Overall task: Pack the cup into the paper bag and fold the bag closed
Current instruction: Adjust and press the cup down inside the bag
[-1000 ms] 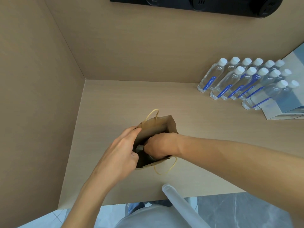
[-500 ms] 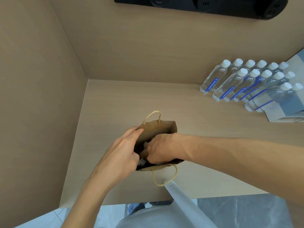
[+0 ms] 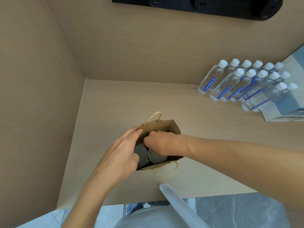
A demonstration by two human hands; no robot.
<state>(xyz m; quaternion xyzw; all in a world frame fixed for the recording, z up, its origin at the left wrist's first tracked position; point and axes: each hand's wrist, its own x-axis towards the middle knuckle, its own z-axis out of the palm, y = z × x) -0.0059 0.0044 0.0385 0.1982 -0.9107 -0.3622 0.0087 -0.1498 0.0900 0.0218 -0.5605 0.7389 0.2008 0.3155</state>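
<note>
Two hands at frame centre: my left hand spreads the paper bag mouth so my right hand, fingers curled on a cup, seats it inside.

- Looks like an office or staged recording booth: plain beige wood-grain desk with matching walls.
- Black socket strip on the back wall.
- Rows of bottled water stocked beside boxes.
</note>
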